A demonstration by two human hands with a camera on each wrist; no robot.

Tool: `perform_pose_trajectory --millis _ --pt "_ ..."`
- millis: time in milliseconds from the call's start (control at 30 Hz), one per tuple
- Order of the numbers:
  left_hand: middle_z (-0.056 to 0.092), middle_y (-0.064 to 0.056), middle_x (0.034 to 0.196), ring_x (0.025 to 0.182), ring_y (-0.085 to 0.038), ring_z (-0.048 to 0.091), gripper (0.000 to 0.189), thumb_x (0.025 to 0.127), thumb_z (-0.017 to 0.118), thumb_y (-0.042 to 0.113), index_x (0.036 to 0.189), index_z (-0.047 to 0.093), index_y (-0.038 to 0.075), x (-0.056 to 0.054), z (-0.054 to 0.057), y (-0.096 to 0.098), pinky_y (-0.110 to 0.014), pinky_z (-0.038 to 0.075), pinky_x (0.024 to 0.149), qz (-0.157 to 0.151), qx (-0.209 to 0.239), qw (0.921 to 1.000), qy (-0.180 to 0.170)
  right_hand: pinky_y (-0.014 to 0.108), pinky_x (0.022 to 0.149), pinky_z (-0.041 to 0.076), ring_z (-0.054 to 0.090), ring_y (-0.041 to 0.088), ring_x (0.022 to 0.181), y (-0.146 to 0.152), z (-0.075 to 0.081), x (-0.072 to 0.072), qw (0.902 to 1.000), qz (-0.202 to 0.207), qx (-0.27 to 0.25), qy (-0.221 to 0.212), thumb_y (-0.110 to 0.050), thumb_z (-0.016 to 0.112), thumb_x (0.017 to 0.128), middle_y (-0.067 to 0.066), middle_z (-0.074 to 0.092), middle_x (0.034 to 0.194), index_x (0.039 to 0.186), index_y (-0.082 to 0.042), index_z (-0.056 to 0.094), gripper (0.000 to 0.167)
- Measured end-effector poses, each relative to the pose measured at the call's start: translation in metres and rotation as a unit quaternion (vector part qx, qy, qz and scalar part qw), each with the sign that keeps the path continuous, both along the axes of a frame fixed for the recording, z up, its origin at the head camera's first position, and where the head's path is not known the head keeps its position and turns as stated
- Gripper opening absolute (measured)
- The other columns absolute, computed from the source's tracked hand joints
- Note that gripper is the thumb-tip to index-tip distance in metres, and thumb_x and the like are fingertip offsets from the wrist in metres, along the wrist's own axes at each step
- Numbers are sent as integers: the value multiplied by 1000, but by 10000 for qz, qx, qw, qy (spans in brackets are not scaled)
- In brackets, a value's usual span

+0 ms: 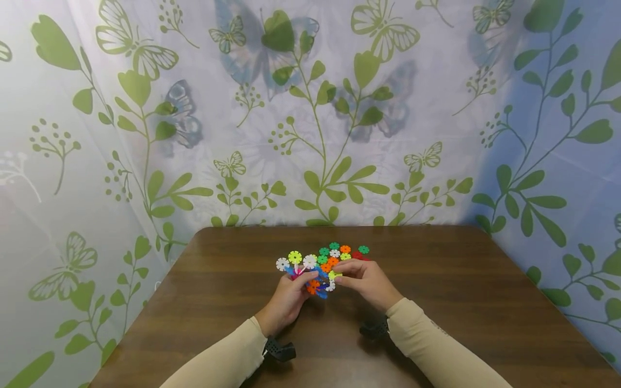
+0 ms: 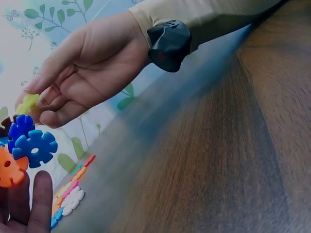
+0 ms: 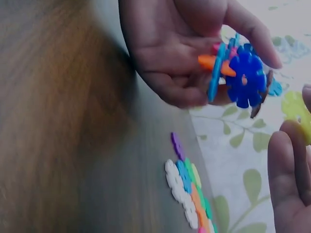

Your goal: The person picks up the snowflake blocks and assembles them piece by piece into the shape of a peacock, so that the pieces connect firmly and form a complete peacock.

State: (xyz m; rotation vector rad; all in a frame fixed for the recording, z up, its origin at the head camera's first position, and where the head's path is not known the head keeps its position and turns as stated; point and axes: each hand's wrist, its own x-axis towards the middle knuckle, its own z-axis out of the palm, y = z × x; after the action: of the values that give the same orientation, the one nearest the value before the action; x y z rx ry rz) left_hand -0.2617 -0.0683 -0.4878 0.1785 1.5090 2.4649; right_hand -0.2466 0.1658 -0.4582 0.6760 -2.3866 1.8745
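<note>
My left hand (image 1: 287, 302) holds a small cluster of interlocking snowflake discs, with an orange disc (image 1: 313, 286) and a dark blue disc (image 3: 245, 80) among them. Lighter blue, pink and brown pieces are joined to it at angles. Just right of the cluster, my right hand (image 1: 371, 283) pinches a yellow disc (image 3: 294, 108) between thumb and fingers. A gap shows between that disc and the cluster in the right wrist view. Part of the cluster is hidden behind the left fingers.
Beyond the hands, loose discs lie on the brown wooden table (image 1: 233, 269), among them a green disc (image 1: 334, 246) and a white disc (image 1: 283, 264). A leaf-patterned curtain (image 1: 301, 108) hangs behind the table's far edge. Each wrist wears a black camera mount (image 1: 280, 350).
</note>
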Motion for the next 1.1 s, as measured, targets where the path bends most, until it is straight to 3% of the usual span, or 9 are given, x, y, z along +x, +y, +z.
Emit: perform_pose_trajectory --millis 200,467,800,1100 --pt "72 -16 118 102 -25 70 41 97 80 19 126 62 -6 3 0 0 -39 56 97 -115 -250 9994 232 36 90 59 69 31 108 -9 -2 5 9997 -73 -229 99 -12 81 96 8 75 116 115 -8 81 19" --pt "73 -15 111 97 -23 70 34 96 80 18 117 64 -4 3 -3 1 -37 58 91 69 -462 9979 443 38 88 60 70 30 107 -12 -5 6 9993 110 -352 2 -11 80 96 10 75 115 114 -7 81 19" --pt "73 -19 118 106 -25 70 41 98 78 19 124 63 -9 3 3 -2 -36 54 99 -133 -637 9908 1186 39 92 58 70 31 110 -12 -1 5 9964 454 -706 -85 -8 76 98 14 75 118 118 1 78 22" --pt "72 -15 120 113 -29 67 38 100 77 20 128 64 -1 5 4 -4 -36 51 103 -378 -977 9865 1255 40 93 58 70 29 111 -12 -6 5 9896 853 -1091 -402 0 75 97 19 74 120 117 10 75 22"
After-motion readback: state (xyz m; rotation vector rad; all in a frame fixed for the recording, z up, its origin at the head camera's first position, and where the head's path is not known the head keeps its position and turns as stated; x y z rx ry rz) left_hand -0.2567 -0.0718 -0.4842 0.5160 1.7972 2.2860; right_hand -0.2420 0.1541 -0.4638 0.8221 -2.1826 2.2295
